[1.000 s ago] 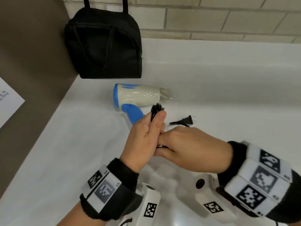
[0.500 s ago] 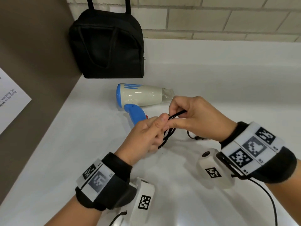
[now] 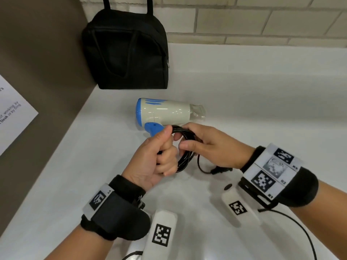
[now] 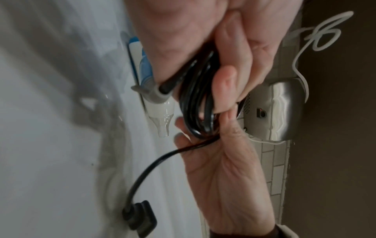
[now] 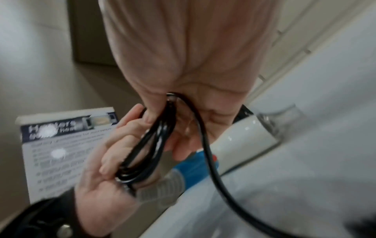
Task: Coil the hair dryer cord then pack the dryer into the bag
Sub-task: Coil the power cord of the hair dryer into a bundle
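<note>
A cream and blue hair dryer (image 3: 165, 113) lies on the white counter (image 3: 244, 109), nozzle to the right. Its black cord (image 3: 185, 156) is gathered into several loops just in front of the blue handle. My left hand (image 3: 159, 156) grips one side of the loops (image 4: 195, 103) in a fist. My right hand (image 3: 202, 145) pinches the other side (image 5: 158, 128), and the loose tail runs from it down to the plug (image 3: 220, 170) on the counter (image 4: 140, 215). The black bag (image 3: 125, 53) stands at the back left, against the wall.
A brown side wall (image 3: 37, 72) with a printed notice (image 3: 11, 113) borders the counter on the left. A tiled wall (image 3: 262, 21) runs along the back. A metal dispenser (image 4: 278, 111) with a white cable hangs on the tiles in the left wrist view.
The right hand came up from under the left and laid more cord onto the coil. The plug was drawn nearer, from beside the dryer to under my right wrist.
</note>
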The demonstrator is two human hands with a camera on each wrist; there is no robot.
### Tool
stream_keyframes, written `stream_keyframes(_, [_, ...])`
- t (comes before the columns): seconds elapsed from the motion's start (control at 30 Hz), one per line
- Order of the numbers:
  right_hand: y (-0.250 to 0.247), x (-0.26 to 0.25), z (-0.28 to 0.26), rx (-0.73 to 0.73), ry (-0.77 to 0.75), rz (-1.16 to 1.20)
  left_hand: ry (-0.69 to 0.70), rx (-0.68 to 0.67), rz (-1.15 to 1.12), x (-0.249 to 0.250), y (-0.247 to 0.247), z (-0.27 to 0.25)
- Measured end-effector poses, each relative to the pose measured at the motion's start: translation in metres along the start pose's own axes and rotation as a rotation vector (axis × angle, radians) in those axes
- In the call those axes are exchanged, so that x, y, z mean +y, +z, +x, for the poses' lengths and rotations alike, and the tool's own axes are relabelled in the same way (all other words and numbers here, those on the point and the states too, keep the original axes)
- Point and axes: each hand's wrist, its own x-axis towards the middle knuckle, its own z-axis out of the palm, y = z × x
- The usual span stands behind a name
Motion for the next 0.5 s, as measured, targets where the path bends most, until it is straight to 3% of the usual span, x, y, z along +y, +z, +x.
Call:
stream_keyframes(0.13, [0.019,0.003,0.000,0.106,0.021,0.235,-0.006,0.009,-0.088,-0.004,0.002,-0.001])
stream_keyframes(0.27, [0.026,0.003,0.006,0.230,0.052,0.255,0.002,0.028,-0.120,-0.006,0.006,0.001])
stream_keyframes(0.37, [0.029,0.006,0.009,0.332,0.092,0.179,0.052,0.113,0.137,-0.006,0.007,0.002])
stream_keyframes(0.5, [0.030,0.006,0.010,0.347,0.108,0.068,0.104,0.187,0.373,-0.004,0.005,0.002])
